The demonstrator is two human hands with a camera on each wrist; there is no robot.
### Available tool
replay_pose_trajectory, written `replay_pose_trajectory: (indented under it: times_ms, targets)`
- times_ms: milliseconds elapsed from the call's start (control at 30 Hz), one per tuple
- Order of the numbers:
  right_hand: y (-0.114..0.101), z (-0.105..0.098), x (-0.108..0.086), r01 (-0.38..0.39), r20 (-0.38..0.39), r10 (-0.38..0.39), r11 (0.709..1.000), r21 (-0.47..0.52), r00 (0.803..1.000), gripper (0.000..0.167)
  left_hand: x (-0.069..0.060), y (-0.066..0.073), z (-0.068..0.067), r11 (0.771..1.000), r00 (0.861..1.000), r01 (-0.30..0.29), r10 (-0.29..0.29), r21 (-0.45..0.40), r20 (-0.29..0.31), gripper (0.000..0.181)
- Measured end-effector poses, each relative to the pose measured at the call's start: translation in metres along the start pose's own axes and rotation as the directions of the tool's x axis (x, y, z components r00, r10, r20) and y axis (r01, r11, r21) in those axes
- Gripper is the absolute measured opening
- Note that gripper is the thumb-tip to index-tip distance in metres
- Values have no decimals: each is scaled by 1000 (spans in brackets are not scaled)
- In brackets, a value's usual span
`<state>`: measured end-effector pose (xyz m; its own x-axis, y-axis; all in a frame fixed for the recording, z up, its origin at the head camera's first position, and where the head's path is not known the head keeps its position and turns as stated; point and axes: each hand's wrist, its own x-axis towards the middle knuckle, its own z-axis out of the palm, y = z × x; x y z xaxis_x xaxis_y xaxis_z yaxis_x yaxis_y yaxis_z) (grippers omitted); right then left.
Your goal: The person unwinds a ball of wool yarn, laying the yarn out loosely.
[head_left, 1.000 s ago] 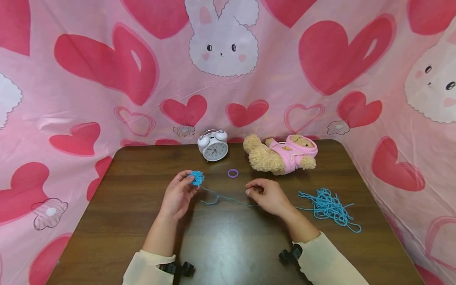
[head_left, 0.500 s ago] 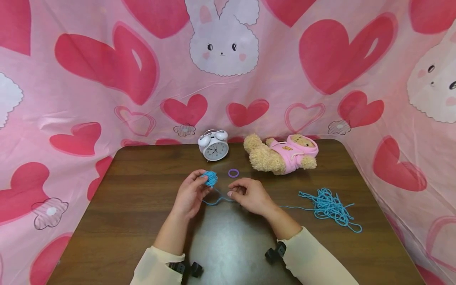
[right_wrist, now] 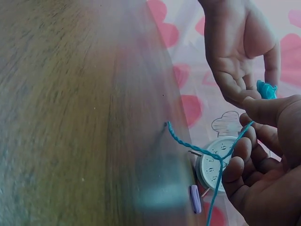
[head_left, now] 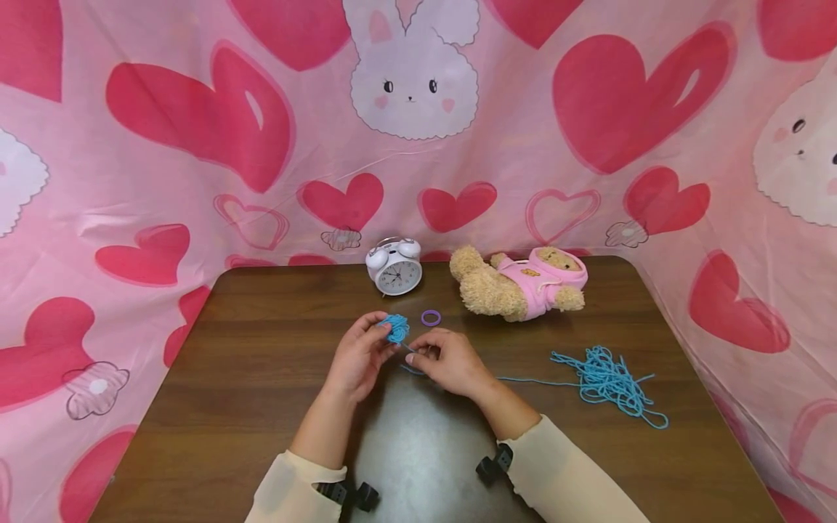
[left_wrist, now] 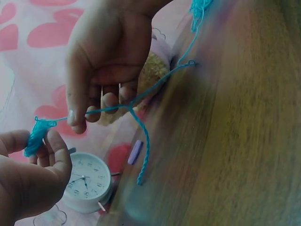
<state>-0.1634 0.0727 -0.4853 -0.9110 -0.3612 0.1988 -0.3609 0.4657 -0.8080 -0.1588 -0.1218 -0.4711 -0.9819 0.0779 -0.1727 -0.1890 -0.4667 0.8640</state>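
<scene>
A small wound bundle of blue yarn [head_left: 397, 330] is pinched between the thumb and fingers of my left hand [head_left: 358, 356]. Close on its right, my right hand [head_left: 451, 362] pinches the strand [left_wrist: 99, 109] that leaves the bundle, thumb against index finger. Beyond the pinch the strand meets a short twisted tail [left_wrist: 144, 146] hanging free, in the left wrist view. From under my right hand the yarn runs over the table to a loose blue heap [head_left: 611, 381] on the right.
A white alarm clock [head_left: 395, 269] stands at the table's back edge. A purple ring [head_left: 431, 317] lies just beyond my hands. A teddy bear in a pink hoodie [head_left: 523, 283] lies to its right. Behind the wooden table [head_left: 216, 407] hangs pink heart-patterned cloth [head_left: 261, 218].
My left hand has moved right with the bundle. My right hand has come left along the strand, so the two hands are now close together.
</scene>
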Motion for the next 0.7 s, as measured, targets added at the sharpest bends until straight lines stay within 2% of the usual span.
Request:
replay_pose_trajectory:
  times_ms: [133,400,700]
  targets:
    - [0,-2,-1,13,-18,-13,1000,-7,1000,11,0,0,-1,1000,1000,-15,15,-18,-7,13]
    - [4,-9,-7,53,-48,-54,998,-38,997,7,0,3,-10,1000,999,1,-1,3,-33,16]
    - [12,-26,-17,34,-61,-39,997,-72,997,5,-1,9,-24,1000,998,11,-10,11,-62,17]
